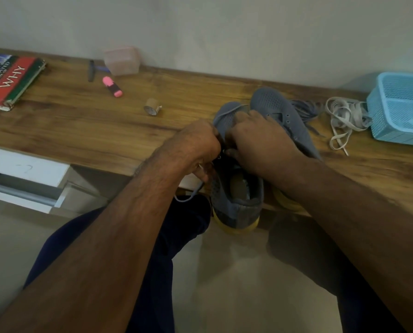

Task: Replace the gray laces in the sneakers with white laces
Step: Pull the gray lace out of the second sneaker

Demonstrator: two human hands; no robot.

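Note:
Two gray mesh sneakers with yellow soles lie on the wooden desk. The near sneaker [234,195] hangs its heel over the desk's front edge. The far sneaker [280,111] lies beside it with bare eyelets. My left hand [195,145] grips the gray lace [188,194] at the near sneaker's left eyelets; a loop of it hangs below the hand. My right hand [256,138] pinches at the same sneaker's eyelets, its fingertips hidden. A pulled-out gray lace [306,111] lies heaped behind the far sneaker. White laces [344,118] lie tangled to the right.
A blue mesh basket [402,111] stands at the right against the white laces. Farther left on the desk [80,121] are a tape roll [151,107], a pink highlighter [112,86], a pen [90,70], a clear plastic box [121,60] and a book [8,78]. White drawers [20,179] sit below left.

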